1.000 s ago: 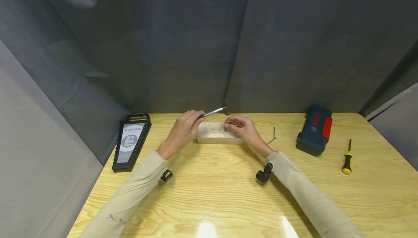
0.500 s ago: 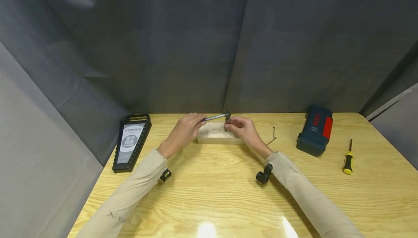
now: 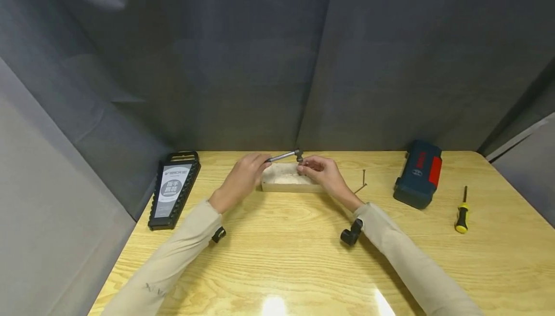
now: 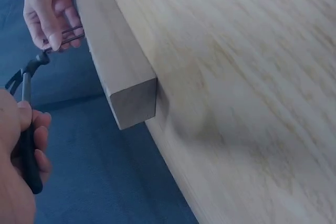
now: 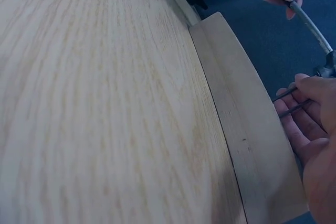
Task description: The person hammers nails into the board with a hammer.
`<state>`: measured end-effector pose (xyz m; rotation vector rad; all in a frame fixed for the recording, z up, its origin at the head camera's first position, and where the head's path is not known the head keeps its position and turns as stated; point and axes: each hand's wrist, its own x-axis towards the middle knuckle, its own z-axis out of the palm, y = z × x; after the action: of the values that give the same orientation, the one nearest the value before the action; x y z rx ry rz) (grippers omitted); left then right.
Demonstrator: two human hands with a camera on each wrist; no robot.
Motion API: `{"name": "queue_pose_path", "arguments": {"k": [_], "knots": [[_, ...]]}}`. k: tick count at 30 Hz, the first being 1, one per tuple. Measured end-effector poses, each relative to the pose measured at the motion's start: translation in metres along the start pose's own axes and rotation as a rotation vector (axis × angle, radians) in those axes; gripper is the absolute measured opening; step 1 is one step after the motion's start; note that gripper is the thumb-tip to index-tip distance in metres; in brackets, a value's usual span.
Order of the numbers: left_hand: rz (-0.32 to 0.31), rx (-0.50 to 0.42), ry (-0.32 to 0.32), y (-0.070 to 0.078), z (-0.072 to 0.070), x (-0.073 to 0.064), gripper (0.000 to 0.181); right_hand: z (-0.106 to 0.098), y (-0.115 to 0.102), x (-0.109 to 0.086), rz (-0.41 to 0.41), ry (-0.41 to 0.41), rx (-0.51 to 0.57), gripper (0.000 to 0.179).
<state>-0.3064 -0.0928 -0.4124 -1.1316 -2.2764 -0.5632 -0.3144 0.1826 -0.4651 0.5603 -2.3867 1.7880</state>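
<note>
In the head view my left hand [image 3: 240, 178] grips a small claw hammer [image 3: 283, 156] by its dark handle, the shaft pointing right. Its head hangs just over the fingertips of my right hand [image 3: 324, 172]. A pale wooden block [image 3: 291, 188] lies below both hands at the far table edge. The left wrist view shows two thin nails [image 4: 73, 38] between the block's top and my right fingers. One nail [image 5: 294, 108] is pinched there, its tip at the wood; the other runs beside it. In that left wrist view the hammer head [image 4: 35, 63] appears at the nail's head end.
Two loose nails [image 3: 363, 177] lie right of the block. A dark blue case with a red latch [image 3: 417, 174] and a yellow-black screwdriver [image 3: 462, 212] lie farther right. At left is a black wrench rack [image 3: 174, 190]. A grey curtain [image 3: 243, 65] hangs behind the table.
The hammer head has come down from above the block to just over the right fingertips, the left hand lowering slightly. The right hand has stayed in place.
</note>
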Motion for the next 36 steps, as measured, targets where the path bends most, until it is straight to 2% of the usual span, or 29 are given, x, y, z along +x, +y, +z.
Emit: {"name": "queue_pose_path", "arguments": {"k": [3,8,12,21,24,28,29,31,34,36], "knots": [[-0.020,-0.009,0.003,-0.001,0.000,-0.002,0.021,0.000,-0.001,0.000,-0.008,-0.008,0.005,0.017],[-0.005,-0.009,-0.001,-0.002,0.000,-0.002,0.021,0.000,0.000,0.000,0.005,-0.001,0.000,0.019],[-0.020,-0.016,-0.014,-0.001,0.000,-0.004,0.021,0.000,0.000,0.000,0.024,0.001,0.001,0.021],[0.019,0.020,0.035,0.004,0.004,-0.004,0.019,0.001,0.001,0.001,0.026,0.008,0.006,0.019],[-0.014,-0.038,0.086,0.006,0.001,0.001,0.018,0.001,0.000,0.000,0.016,0.009,0.014,0.018],[-0.116,-0.175,0.165,0.010,-0.001,0.005,0.020,0.000,0.001,-0.001,0.013,0.002,0.034,0.018],[-0.136,-0.197,0.157,0.010,0.000,0.004,0.021,0.000,0.001,-0.001,0.016,0.002,0.040,0.018],[-0.155,-0.166,0.090,0.011,0.002,-0.002,0.023,0.001,0.002,-0.001,0.024,0.007,0.039,0.019],[-0.142,-0.079,-0.029,0.009,0.004,-0.010,0.023,0.001,0.002,0.000,0.032,0.014,0.025,0.020],[-0.124,-0.025,-0.061,0.007,0.003,-0.012,0.021,0.001,0.002,0.000,0.038,0.015,0.013,0.021]]}}
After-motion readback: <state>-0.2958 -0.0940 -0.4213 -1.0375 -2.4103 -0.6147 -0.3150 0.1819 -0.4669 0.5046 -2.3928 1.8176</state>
